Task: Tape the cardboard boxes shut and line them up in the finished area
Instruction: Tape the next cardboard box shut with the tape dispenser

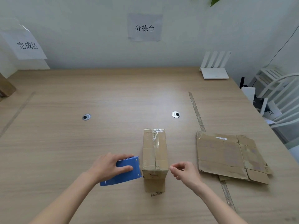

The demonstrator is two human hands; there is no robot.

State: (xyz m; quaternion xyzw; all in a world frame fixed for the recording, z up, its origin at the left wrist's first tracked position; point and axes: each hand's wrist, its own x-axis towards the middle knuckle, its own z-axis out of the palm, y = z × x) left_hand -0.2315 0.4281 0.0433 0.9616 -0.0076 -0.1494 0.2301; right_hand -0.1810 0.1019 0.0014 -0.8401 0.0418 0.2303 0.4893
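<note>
Box [155,156] top seam looks taped; left hand [108,166] grips dispenser [124,171]; right hand [184,172] loosely curled, seemingly empty; flat cardboard [226,155] unassembled; finished-area move still pending.

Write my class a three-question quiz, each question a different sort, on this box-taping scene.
1. True or false: the left hand holds the blue tape dispenser.
2. Where does the flattened cardboard lie relative to the box? A) to its left B) to its right C) on top of it
3. Fill in: clear tape shows on the box's ____ end, away from the person.

Key
1. True: its fingers curl round the dispenser, just left of the box.
2. B: it lies flat on the table, apart from the box. The right hand is between them, fingertips pinched together.
3. Far.
</note>
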